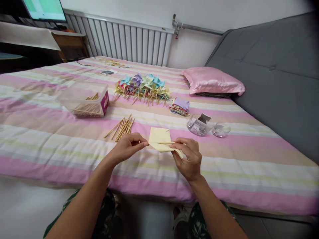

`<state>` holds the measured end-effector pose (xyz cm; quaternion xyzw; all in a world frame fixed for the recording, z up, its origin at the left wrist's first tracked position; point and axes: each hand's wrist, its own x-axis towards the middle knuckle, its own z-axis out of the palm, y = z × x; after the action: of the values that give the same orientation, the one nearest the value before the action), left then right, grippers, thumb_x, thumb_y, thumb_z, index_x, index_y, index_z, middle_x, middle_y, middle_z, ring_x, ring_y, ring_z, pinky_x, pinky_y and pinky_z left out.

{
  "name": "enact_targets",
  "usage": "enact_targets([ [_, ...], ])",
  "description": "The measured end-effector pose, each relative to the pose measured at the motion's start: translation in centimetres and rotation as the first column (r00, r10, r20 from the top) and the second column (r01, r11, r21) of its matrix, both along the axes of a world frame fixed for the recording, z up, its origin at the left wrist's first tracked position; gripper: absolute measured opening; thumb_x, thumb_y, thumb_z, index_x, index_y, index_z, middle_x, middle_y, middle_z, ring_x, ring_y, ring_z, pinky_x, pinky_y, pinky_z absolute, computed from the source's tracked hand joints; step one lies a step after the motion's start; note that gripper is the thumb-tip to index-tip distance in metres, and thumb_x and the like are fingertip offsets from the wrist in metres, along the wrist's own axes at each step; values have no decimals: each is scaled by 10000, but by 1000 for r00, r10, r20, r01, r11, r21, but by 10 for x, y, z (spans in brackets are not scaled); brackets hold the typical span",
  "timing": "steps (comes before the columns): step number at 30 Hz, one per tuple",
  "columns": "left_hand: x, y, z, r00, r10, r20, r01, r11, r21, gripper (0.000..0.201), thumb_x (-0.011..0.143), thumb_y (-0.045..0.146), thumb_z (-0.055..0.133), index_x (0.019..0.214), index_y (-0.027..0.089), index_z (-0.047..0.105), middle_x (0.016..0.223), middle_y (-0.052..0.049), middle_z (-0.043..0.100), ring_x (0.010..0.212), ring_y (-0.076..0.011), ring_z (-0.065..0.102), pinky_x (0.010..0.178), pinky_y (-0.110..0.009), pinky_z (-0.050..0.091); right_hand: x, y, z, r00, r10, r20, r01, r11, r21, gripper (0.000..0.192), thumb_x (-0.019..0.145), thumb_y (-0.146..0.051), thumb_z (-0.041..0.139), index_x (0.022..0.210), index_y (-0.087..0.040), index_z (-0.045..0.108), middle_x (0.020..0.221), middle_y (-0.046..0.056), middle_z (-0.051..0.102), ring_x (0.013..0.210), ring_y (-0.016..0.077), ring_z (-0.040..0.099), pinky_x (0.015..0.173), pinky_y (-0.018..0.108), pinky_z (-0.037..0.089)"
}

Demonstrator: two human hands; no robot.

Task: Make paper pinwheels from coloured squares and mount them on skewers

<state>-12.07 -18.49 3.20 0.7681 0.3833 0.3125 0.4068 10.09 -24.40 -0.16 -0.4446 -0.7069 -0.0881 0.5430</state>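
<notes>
A pale yellow paper sheet (159,134), with a slit near its far right corner, is held between my two hands just above the bedspread. My left hand (131,146) pinches at its left edge, thumb and forefinger together. My right hand (188,156) grips the right side, where the near part is folded and curled over the fingers. A thin straight line runs across the paper between both hands; I cannot tell whether it is a stick or a folded edge. Near my left hand lies a loose bunch of thin wooden sticks (124,126).
Pinwheels (144,84) lie heaped farther back. Beside them are a stack of coloured paper (179,107) and a clear plastic box (86,103) of sticks. Two small clear containers (198,125) (220,129) stand to the right. A pink pillow (213,80) lies by the grey headboard (269,66).
</notes>
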Motion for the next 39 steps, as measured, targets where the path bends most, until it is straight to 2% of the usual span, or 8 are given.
enact_targets([
  [8,0,0,0,1000,2,-8,-2,1000,-5,272,773,367,592,681,115,639,668,-44,603,609,-119,495,545,-227,367,0,0,0,1000,10,0,-10,1000,8,152,741,-110,638,846,-218,654,878,45,644,812,189,594,745,359,417],
  [39,1,-1,-1,1000,0,7,1,1000,-7,284,769,382,590,661,123,636,679,-48,612,627,-129,508,566,-239,387,-1,-1,0,999,-17,-49,17,1000,2,118,776,-161,607,843,-230,674,858,43,657,816,198,610,739,363,450],
])
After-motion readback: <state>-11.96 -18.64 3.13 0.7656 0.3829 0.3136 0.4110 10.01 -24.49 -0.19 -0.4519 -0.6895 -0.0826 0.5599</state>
